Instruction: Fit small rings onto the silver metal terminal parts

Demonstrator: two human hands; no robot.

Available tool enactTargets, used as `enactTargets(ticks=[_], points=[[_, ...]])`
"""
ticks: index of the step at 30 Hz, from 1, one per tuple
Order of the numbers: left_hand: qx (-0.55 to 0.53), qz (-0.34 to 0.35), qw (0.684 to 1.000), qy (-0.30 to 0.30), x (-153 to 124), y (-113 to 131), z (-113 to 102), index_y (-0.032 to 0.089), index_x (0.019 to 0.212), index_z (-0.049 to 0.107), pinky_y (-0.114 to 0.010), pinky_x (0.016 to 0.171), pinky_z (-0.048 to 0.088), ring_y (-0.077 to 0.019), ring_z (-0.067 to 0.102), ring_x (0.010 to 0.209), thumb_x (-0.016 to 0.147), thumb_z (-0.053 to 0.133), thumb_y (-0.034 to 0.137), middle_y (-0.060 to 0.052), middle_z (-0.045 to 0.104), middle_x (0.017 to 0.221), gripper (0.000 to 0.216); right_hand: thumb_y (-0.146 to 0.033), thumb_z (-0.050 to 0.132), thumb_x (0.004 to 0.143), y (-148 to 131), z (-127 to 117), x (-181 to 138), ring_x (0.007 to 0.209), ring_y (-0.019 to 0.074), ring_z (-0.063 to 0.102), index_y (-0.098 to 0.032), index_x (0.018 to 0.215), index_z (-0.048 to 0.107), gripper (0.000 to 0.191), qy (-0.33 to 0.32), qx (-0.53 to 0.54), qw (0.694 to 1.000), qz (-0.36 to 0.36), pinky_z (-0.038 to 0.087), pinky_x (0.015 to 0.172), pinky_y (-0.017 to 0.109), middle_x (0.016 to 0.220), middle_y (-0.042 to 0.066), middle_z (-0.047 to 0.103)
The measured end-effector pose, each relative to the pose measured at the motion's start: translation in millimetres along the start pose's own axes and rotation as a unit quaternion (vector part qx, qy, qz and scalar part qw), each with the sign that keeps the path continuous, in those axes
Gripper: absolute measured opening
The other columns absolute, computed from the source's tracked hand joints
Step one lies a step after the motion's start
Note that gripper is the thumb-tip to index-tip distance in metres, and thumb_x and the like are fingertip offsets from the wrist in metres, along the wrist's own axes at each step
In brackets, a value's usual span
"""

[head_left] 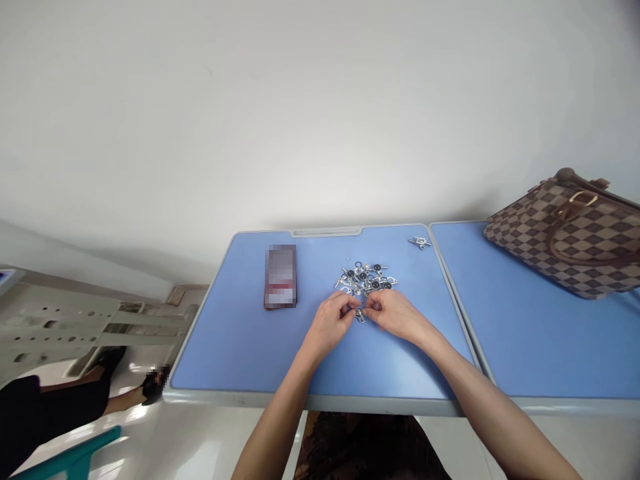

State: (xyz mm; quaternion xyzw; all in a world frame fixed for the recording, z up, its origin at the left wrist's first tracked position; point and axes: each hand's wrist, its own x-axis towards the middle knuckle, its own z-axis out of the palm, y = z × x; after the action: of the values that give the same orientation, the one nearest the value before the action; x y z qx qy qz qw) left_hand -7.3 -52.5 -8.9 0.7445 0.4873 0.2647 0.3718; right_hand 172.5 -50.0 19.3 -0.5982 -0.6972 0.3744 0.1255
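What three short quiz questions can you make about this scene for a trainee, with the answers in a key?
1. Which is nearer to the checkered brown handbag: the left hand or the right hand?
2. True or false: the pile of small metal parts lies farther from the person than the hands do, on the blue table.
3. Fill in the missing word: a small separate group of metal parts lies near the ____ edge of the blue table.

Key: 1. the right hand; 2. true; 3. far.
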Motion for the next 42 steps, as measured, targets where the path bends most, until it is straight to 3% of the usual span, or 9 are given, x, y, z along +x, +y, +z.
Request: enactTargets(ticks=[6,9,12,15,22,28,34,42], points=[[-0.011,0.000,1.000,0.019,-1,-1,-3,0.020,0.089,0.066,-0.022,0.061,0.041,-0.0097,0.050,0.063,0.083,0.052,0.012,0.001,0.058,0.078,0.017,-0.034,0.054,0.083,10,-3,-1,0.048,0.0120,0.048,-0.019,0.073,0.062,0.020,-0.013,0.125,0.992,-0.016,0.034,0.049,0.022,0.051,-0.004,0.054],[-0.023,-0.007,0.997,0.068,0,-2,-10,0.020,0.091,0.066,-0.023,0.063,0.043,-0.0103,0.052,0.065,0.085,0.051,0.017,0.000,0.062,0.085,0.016,-0.041,0.054,0.083,23,-16,-1,0.048,0.0113,0.045,-0.018,0.075,0.063,0.026,0.055,0.165,0.985,0.000,0.033,0.047,0.022,0.053,-0.004,0.051],[-0.041,-0.025,0.989,0.138,0,-2,-20,0.020,0.091,0.066,-0.023,0.063,0.044,-0.0110,0.054,0.067,0.086,0.051,0.021,-0.001,0.062,0.084,0.015,-0.045,0.057,0.081,36,-33,-5,0.052,0.0117,0.044,-0.018,0.073,0.064,0.028,0.188,0.123,0.974,0.034,0.033,0.050,0.023,0.057,-0.003,0.053],[-0.049,-0.049,0.979,0.192,-1,0,-27,0.020,0.092,0.066,-0.023,0.064,0.045,-0.0123,0.056,0.070,0.087,0.053,0.026,0.000,0.062,0.079,0.015,-0.049,0.059,0.079,45,-42,-8,0.050,0.0112,0.040,-0.018,0.064,0.059,0.034,0.260,0.075,0.960,0.063,0.031,0.049,0.024,0.055,-0.003,0.050],[-0.071,-0.059,0.967,0.238,-2,-1,-29,0.019,0.096,0.065,-0.024,0.066,0.046,-0.0130,0.057,0.072,0.086,0.056,0.031,-0.001,0.063,0.078,0.018,-0.060,0.049,0.085,51,-37,-5,0.048,0.0108,0.029,-0.020,0.053,0.041,0.052,0.263,-0.020,0.964,0.043,0.022,0.047,0.025,0.047,-0.005,0.033],[-0.061,-0.059,0.972,0.220,0,-6,-29,0.019,0.097,0.065,-0.024,0.066,0.046,-0.0131,0.057,0.072,0.087,0.055,0.030,-0.001,0.062,0.079,0.018,-0.057,0.037,0.093,52,-30,-2,0.049,0.0120,0.026,-0.021,0.057,0.039,0.050,0.258,-0.063,0.964,-0.001,0.022,0.051,0.026,0.049,-0.004,0.035],[0.097,-0.061,0.988,0.103,-1,-14,-22,0.020,0.095,0.065,-0.029,0.071,0.046,-0.0146,0.057,0.073,0.083,0.059,0.022,-0.001,0.061,0.085,0.013,-0.056,0.041,0.092,49,-25,-3,0.048,0.0123,0.032,-0.021,0.060,0.048,0.048,0.304,-0.069,0.950,0.008,0.024,0.052,0.025,0.049,-0.004,0.042],[0.159,-0.061,0.982,0.078,-1,-14,-20,0.022,0.094,0.061,-0.030,0.075,0.045,-0.0173,0.060,0.085,0.083,0.059,0.013,-0.001,0.060,0.092,0.015,-0.049,0.045,0.092,45,-21,-2,0.048,0.0131,0.038,-0.021,0.060,0.050,0.043,0.271,-0.103,0.957,0.004,0.024,0.052,0.026,0.052,-0.001,0.053]])
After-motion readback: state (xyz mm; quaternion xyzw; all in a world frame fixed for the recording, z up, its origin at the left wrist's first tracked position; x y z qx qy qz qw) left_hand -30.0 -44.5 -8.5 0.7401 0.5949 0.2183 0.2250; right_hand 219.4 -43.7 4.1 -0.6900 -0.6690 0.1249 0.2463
